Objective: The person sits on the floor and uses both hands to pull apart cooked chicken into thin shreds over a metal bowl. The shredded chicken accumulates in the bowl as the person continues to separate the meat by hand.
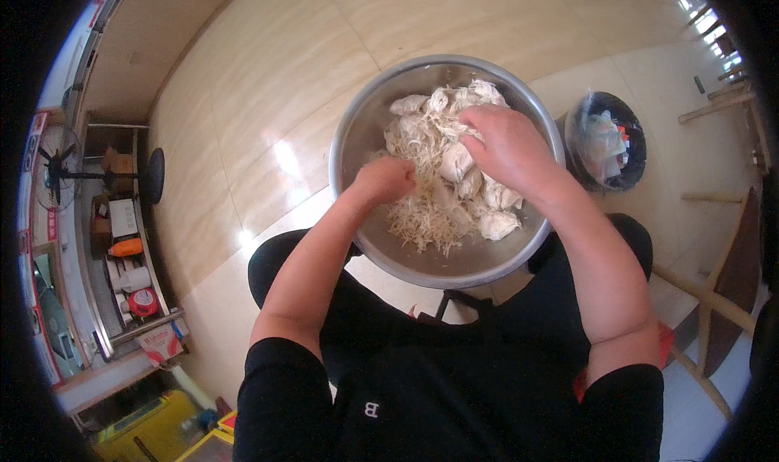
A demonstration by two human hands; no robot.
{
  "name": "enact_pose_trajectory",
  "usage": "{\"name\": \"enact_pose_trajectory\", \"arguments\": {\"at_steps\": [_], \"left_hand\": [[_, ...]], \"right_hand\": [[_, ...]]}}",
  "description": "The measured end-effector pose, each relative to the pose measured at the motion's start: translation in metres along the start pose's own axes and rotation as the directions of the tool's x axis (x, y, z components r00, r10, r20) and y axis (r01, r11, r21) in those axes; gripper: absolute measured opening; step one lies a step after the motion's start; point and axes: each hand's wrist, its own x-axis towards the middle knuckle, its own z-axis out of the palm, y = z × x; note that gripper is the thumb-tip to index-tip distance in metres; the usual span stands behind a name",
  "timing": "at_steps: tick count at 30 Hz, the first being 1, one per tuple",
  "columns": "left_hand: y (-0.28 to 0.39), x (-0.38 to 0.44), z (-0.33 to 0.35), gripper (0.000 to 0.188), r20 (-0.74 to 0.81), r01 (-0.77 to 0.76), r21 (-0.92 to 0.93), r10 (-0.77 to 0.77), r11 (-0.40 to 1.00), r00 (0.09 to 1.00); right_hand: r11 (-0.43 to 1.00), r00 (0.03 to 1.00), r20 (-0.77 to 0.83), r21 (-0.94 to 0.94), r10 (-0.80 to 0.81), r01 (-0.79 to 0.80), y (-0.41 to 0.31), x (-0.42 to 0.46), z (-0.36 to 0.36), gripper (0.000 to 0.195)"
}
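A large round stainless steel basin (398, 264) sits before me between my knees. Pale meat, apparently cooked chicken, lies in it. Thin shreds (426, 228) are heaped toward the near left, and thicker chunks (500, 225) lie along the right and far sides. My right hand (511, 148) is over the right half, with thumb and fingers pinched around a pale piece of meat (465, 127). Inside the left part of the basin, my left hand (386, 179) is low over the shreds with its fingers curled. Whether it grips any meat is hidden.
A dark bin (633, 158) with a clear liner and rubbish stands on the tiled floor (292, 97), right of the basin. Wooden chair parts (703, 291) are farther right. To the left are a black fan (58, 173), a shelf with boxes (123, 218), and yellow containers (149, 425).
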Motion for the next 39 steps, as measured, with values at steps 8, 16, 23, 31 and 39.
{"name": "enact_pose_trajectory", "arguments": {"at_steps": [8,16,23,31,39], "left_hand": [[0.005,0.012,0.044,0.031,-0.265,-0.161,0.015,0.159,0.987,0.951],[-0.008,0.009,0.006,0.024,-0.276,0.037,0.115,-0.004,0.993,0.961],[0.014,-0.003,0.052,0.021,-0.102,-0.203,0.007,0.203,0.979,0.974],[-0.005,0.001,0.023,0.021,-0.414,-0.297,-0.186,0.200,0.937,0.888],[0.009,-0.006,0.031,0.020,0.039,-0.121,-0.063,0.124,0.991,0.992]], "right_hand": [[0.999,0.999,0.046,-0.046,0.008,-0.005,-0.006,0.002,0.003,0.018],[0.999,1.000,0.017,-0.047,-0.014,0.015,0.000,0.000,0.001,0.019],[0.997,0.999,0.039,-0.072,0.021,-0.019,0.001,-0.002,0.001,0.019],[0.995,0.985,0.153,-0.069,0.084,-0.074,0.001,-0.006,0.010,0.012],[0.938,0.772,0.568,-0.330,0.286,-0.105,-0.014,-0.045,0.096,0.017]]}}
